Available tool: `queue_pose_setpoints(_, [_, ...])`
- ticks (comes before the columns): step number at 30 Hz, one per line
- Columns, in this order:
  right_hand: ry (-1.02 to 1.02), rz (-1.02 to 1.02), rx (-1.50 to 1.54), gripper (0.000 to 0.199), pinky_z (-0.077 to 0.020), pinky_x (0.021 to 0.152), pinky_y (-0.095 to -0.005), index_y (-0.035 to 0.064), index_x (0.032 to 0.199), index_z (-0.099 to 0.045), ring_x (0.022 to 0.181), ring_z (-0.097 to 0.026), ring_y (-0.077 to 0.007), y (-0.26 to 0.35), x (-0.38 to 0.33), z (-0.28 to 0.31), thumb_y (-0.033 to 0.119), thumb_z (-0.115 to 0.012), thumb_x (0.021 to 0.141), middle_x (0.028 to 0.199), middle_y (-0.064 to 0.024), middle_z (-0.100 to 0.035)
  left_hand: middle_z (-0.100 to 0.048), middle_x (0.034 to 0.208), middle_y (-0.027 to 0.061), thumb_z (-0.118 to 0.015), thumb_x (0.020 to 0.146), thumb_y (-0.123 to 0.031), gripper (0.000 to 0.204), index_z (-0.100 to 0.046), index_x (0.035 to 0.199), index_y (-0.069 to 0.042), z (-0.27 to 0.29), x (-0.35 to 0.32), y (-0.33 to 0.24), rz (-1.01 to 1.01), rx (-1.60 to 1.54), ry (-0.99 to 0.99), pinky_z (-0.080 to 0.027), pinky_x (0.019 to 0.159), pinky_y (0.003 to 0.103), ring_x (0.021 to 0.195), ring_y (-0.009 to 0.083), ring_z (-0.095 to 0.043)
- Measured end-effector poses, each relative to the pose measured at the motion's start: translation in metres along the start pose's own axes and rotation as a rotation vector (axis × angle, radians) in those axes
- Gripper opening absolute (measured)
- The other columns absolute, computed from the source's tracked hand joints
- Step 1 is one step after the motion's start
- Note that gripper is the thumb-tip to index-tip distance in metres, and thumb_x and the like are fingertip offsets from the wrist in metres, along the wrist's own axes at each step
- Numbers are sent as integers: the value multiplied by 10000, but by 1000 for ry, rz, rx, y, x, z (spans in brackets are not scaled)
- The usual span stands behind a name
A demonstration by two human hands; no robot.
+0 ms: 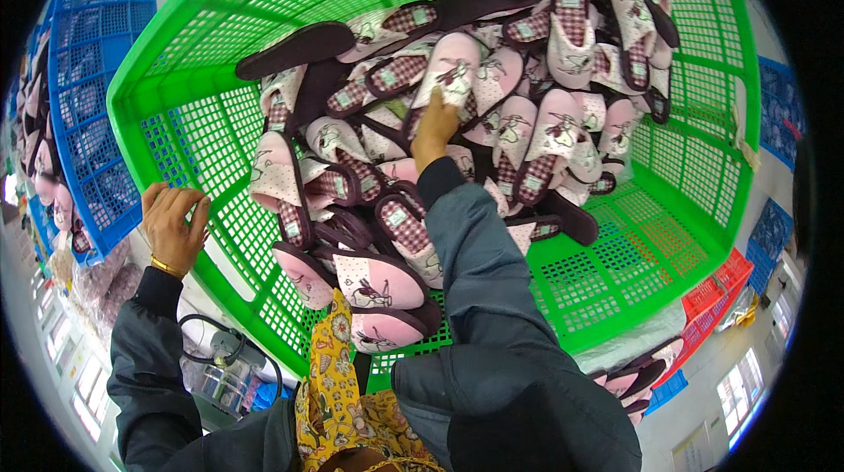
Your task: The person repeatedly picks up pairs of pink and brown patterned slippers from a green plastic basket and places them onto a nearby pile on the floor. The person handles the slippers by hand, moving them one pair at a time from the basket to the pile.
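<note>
My right hand reaches into the large green plastic basket and grips a pink-and-white slipper with a drawn animal figure, near the middle of the pile. Around it lie many similar slippers, with checked insoles and dark soles, some tilted, some turned over. One slipper shows its checked insole to the right of the hand. At the basket's left rim, my left hand has its fingers bent over the edge; their tips are partly hidden. Near my body, paired slippers rest against the near wall.
A blue crate stands at the left, with more slippers beyond it. Red crates are to the right, with slippers stacked below. Close to my left forearm is a device with a black hose.
</note>
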State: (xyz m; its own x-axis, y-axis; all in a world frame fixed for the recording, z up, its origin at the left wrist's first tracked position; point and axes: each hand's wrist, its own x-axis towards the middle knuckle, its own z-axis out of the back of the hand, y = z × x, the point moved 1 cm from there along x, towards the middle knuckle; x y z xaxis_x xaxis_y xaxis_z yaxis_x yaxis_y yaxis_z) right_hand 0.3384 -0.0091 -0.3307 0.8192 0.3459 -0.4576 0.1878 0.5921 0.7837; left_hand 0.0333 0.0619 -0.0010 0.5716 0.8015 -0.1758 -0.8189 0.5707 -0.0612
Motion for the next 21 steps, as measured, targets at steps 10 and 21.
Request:
queue_pose_setpoints(10, [256,-490,624,274,-420,580,-250,59,954,-559,668,-493,-110,9,-81,3,326,-596,908,804,-11,-535,-626,746,55,-663,797,-140,70,-625,771,-88,-2,-2,2,-7,13,15,-395,894,393,751,247,-600])
queue_pose_setpoints(21, [243,-445,578,249,-404,495,-233,54,905,-539,593,-480,-109,10,-67,12,291,-612,904,735,-14,-514,-623,738,47,-676,793,-169,80,-641,777,-99,-4,-3,8,-38,20,-18,-412,870,380,743,228,-600])
